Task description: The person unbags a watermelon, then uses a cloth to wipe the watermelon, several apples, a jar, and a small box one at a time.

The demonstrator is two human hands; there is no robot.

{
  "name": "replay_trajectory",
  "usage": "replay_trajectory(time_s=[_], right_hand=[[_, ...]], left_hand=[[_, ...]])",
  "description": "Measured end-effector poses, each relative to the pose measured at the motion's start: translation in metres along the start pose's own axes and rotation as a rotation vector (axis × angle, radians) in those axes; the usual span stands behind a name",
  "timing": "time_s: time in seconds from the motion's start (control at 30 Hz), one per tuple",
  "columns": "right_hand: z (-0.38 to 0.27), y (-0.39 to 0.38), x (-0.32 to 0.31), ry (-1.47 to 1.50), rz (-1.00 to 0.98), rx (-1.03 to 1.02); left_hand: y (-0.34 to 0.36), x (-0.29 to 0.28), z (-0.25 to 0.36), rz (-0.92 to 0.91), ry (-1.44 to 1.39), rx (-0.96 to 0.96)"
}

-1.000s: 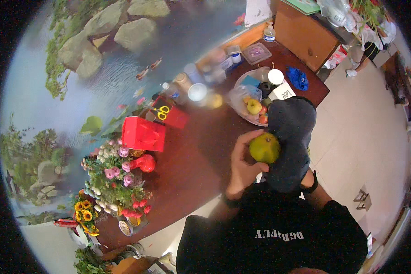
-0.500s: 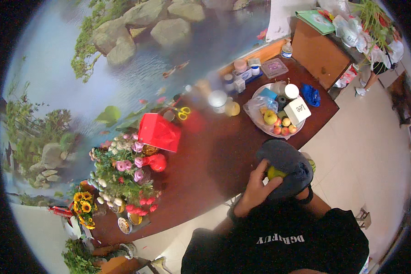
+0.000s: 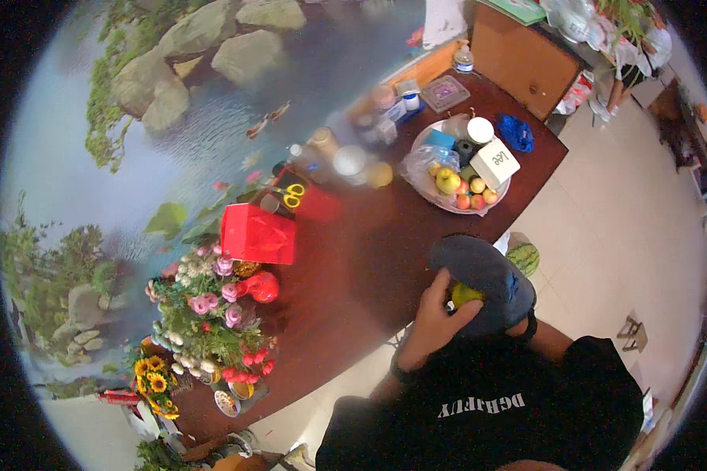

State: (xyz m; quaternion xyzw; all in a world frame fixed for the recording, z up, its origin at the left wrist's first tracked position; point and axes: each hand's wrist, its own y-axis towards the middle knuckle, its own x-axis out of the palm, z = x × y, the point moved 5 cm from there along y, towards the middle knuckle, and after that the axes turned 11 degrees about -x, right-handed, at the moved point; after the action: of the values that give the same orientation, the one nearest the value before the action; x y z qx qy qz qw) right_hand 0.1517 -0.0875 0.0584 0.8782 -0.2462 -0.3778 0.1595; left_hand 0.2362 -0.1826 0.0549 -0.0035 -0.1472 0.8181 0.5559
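Observation:
In front of my body I hold a dark blue-grey cloth thing [image 3: 491, 279], rounded and perhaps a cap. My left hand [image 3: 428, 318] comes up on its near left side, thumb and fingers curled round a yellow-green fruit [image 3: 467, 295]. The fruit lies against a fold or opening in the cloth, partly covered by it and by my thumb. Behind the cloth, my right hand [image 3: 518, 326] supports it from the right; only a bit by the wrist shows, the fingers being hidden. A dark band circles each wrist.
Ahead on the brown table [image 3: 353, 275] stands a plate [image 3: 424, 200] of fruit, a white box and jars. Leftward are a red box [image 3: 259, 234], yellow scissors [image 3: 292, 195] and flowers [image 3: 212, 314]. A watermelon [image 3: 524, 259] is beyond the cloth, off the table's edge.
The view has turned a little, so the table and its things sit further left. More of the watermelon shows beside the cloth. My hands keep nearly the same hold on fruit and cloth.

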Motion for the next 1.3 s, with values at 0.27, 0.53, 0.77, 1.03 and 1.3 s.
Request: replay_trajectory(time_s=[0.27,0.53,0.77,1.03,1.3], right_hand=[[-0.001,0.017,-0.017,0.296,0.173,0.136],[0.045,-0.018,-0.023,0.220,0.322,0.417],[0.120,-0.132,-0.056,0.962,0.861,0.727],[0.148,-0.162,-0.141,-0.032,0.398,0.962],[0.195,-0.170,-0.178,-0.011,0.310,0.996]], left_hand=[[0.002,0.003,0.017,0.186,0.301,0.489],[0.032,0.002,0.003,0.290,0.630,0.525],[0.123,-0.020,-0.024,0.479,0.371,0.099],[0.265,0.000,-0.086,0.477,0.784,0.308],[0.318,0.013,-0.120,0.346,1.295,0.121]])
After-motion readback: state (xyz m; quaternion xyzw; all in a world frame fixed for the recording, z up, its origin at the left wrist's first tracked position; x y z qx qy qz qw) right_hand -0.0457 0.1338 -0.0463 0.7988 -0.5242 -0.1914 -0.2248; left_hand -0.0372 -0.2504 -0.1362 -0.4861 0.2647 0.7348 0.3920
